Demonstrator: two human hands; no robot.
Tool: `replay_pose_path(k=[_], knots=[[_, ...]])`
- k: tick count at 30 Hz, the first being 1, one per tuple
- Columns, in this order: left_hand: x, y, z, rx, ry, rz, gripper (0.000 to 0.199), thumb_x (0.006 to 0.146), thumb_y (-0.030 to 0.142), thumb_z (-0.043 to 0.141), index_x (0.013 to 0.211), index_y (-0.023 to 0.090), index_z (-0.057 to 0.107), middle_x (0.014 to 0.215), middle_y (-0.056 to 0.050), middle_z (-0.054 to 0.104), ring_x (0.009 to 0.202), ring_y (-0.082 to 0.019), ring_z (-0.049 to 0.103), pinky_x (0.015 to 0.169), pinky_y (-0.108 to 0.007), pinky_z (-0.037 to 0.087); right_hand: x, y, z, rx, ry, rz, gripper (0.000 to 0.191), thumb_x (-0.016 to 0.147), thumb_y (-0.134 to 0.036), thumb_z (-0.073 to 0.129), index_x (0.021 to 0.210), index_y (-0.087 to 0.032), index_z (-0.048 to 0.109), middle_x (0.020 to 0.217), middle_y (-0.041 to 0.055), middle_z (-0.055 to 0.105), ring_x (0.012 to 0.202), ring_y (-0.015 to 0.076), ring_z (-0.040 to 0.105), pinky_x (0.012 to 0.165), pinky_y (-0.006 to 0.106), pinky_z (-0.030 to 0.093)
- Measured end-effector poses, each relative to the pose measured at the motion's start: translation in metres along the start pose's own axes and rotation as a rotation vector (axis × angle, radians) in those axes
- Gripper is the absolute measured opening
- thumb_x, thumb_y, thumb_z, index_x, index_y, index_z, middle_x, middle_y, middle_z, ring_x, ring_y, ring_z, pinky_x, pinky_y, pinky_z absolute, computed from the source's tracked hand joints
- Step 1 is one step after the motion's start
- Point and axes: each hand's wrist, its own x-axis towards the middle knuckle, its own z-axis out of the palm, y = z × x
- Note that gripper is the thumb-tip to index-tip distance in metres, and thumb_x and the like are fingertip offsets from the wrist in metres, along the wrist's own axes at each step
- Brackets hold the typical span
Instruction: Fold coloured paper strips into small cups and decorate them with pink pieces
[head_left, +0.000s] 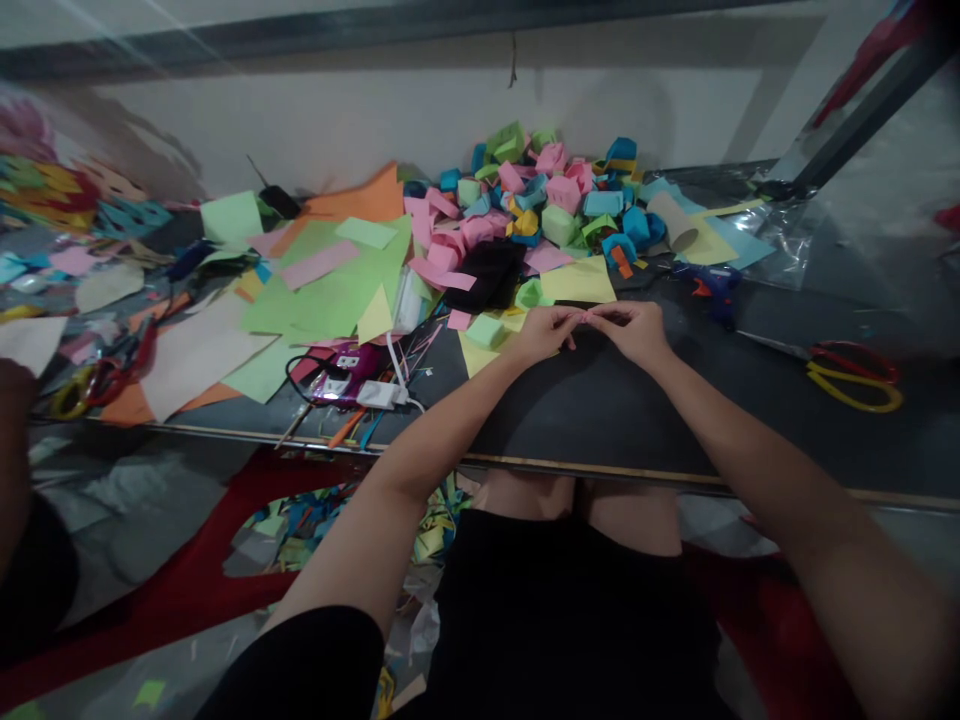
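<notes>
Over the dark table (637, 420), my left hand (546, 333) and my right hand (634, 328) meet at their fingertips. Both are closed in a pinch around something small and pinkish, too small to make out. Just left of my left hand lies a pale green folded paper piece (486, 331) on yellow paper. Behind my hands a yellow sheet (577, 284) lies flat, beside a black item (491, 275). Farther back rises a heap of folded paper pieces (562, 193) in pink, blue, green and yellow.
Scissors with red and yellow handles (855, 376) and a blue glue gun (712, 287) lie at the right. At the left are a purple power strip (349, 374), green paper sheets (330, 280), more scissors (112, 375) and another person's arm (15, 450). Scraps lie below.
</notes>
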Motion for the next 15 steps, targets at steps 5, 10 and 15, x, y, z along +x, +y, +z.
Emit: replay_pose_path(k=[5, 10, 15], knots=[[-0.0011, 0.0039, 0.0019, 0.067, 0.079, 0.014, 0.021, 0.1, 0.027, 0.061, 0.105, 0.017, 0.079, 0.057, 0.002, 0.069, 0.051, -0.009, 0.065, 0.057, -0.018, 0.049, -0.0012, -0.0033, 0.0015, 0.039, 0.011, 0.003, 0.035, 0.077, -0.057, 0.08, 0.08, -0.022, 0.08, 0.08, 0.007, 0.079, 0.068, 0.021, 0.07, 0.067, 0.036, 0.057], [-0.0021, 0.0035, 0.0015, 0.136, 0.101, 0.076, 0.017, 0.097, 0.024, 0.066, 0.107, 0.019, 0.079, 0.064, 0.001, 0.072, 0.054, -0.009, 0.066, 0.06, -0.02, 0.048, 0.0006, -0.0024, 0.0034, 0.099, -0.061, 0.029, 0.044, 0.074, -0.064, 0.078, 0.08, -0.02, 0.075, 0.073, 0.0057, 0.073, 0.063, 0.0181, 0.065, 0.063, 0.034, 0.055], [0.0002, -0.0042, -0.0002, 0.166, 0.123, 0.078, 0.015, 0.095, 0.021, 0.066, 0.101, 0.018, 0.08, 0.069, -0.001, 0.074, 0.057, -0.009, 0.068, 0.062, -0.019, 0.049, -0.0003, -0.0051, 0.007, 0.113, -0.08, 0.025, 0.045, 0.074, -0.064, 0.077, 0.08, -0.02, 0.072, 0.081, 0.0069, 0.075, 0.069, 0.0184, 0.066, 0.067, 0.034, 0.055]])
